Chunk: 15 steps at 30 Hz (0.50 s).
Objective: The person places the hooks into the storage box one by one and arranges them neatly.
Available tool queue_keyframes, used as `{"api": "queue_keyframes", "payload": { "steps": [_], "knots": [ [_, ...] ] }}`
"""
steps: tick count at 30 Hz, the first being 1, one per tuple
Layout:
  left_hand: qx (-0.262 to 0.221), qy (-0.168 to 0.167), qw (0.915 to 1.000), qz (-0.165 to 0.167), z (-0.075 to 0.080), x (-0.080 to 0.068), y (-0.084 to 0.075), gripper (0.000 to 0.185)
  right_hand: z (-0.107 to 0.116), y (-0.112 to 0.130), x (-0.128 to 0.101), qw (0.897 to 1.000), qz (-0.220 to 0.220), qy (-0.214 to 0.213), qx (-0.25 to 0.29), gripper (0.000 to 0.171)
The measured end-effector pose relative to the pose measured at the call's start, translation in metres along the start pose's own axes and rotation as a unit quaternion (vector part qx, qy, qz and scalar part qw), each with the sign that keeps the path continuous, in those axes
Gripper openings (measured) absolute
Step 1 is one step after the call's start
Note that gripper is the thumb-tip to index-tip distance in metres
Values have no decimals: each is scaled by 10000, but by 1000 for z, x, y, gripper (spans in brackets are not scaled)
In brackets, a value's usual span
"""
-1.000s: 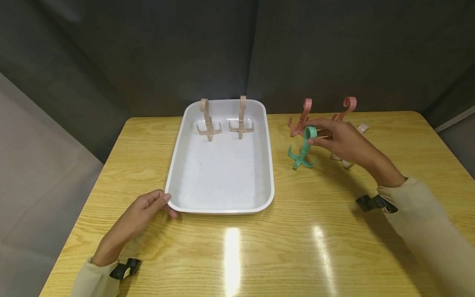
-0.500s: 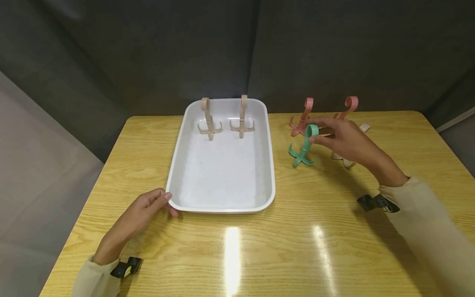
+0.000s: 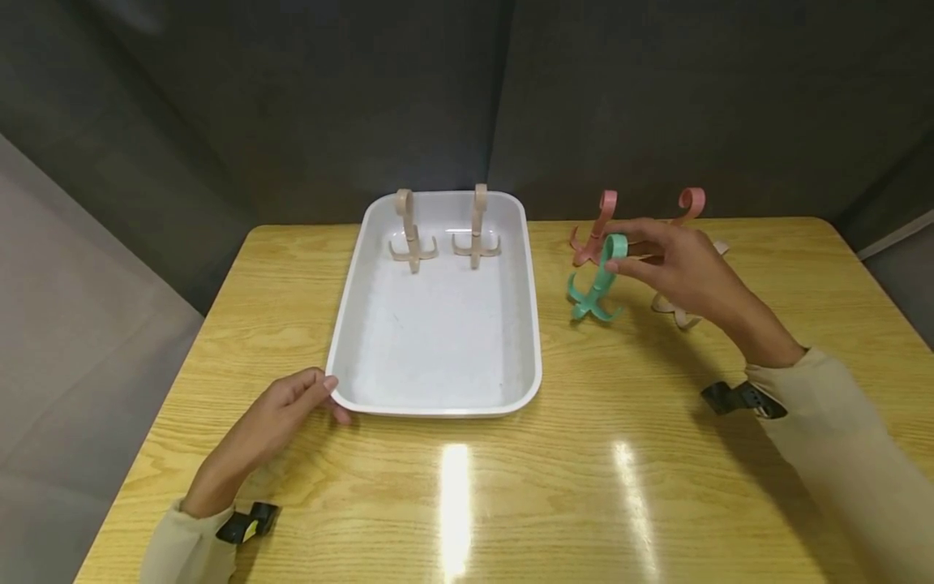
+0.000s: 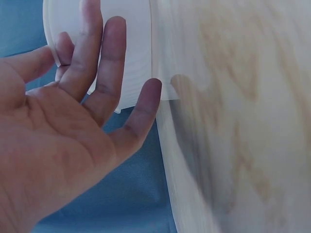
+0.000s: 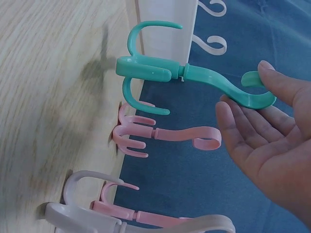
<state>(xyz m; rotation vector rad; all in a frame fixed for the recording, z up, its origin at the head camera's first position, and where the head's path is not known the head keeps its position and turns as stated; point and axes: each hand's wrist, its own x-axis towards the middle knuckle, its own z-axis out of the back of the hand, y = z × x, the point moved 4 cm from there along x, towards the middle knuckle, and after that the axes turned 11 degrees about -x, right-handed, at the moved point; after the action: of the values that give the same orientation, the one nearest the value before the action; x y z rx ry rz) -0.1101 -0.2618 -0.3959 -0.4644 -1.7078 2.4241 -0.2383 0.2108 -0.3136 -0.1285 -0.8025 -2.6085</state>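
Observation:
My right hand pinches a green plastic hanging hook by its curled top between thumb and fingers. The hook hangs upright just above the table, its prongs downward; in the right wrist view its base is apart from the wood. At the near left corner of a white tray, my left hand grips the rim, thumb on top and fingers against the outer side. Two beige hooks stand inside the tray's far end.
Behind the right hand stand two pink hooks and a beige hook, partly hidden in the head view. The wooden table ends at a dark curtain along the back.
My right hand has lifted the green hook slightly upward, and the hook tilts a little. My left hand stays on the tray's corner.

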Motion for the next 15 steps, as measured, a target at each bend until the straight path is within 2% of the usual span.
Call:
{"api": "queue_keyframes", "payload": {
  "steps": [15],
  "knots": [
    [-89,15,9999,-81,1,0,-2,35,11,15,2,9994,25,-349,67,41]
  ]
}}
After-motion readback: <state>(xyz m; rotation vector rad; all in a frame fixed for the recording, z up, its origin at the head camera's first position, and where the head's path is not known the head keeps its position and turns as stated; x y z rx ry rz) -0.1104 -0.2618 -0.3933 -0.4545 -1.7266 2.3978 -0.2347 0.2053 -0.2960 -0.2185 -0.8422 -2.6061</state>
